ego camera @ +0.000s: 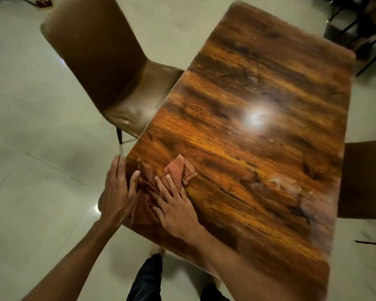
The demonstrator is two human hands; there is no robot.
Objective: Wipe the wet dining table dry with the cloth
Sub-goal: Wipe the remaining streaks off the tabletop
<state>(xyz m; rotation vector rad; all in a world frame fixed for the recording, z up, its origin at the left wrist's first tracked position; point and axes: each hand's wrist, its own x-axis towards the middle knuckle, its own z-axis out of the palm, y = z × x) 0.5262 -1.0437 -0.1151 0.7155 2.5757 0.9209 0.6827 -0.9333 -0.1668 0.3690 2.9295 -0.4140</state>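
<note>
A glossy, dark-orange wood-grain dining table (258, 137) fills the right of the view. A red-and-white checked cloth (179, 170) lies crumpled at the table's near-left corner. My right hand (176, 209) presses flat on the cloth, fingers spread. My left hand (117, 192) rests at the table's left edge, its fingers over the corner and its thumb touching the cloth. Part of the cloth is hidden under both hands. Pale wet smears (289, 183) show to the right of the cloth.
A brown leather chair (109, 68) stands against the table's left side. Another brown chair back (365, 179) sits at the right edge. Dark metal chair legs (356, 29) stand at the far right. The floor (30, 148) is pale tile. My legs are below.
</note>
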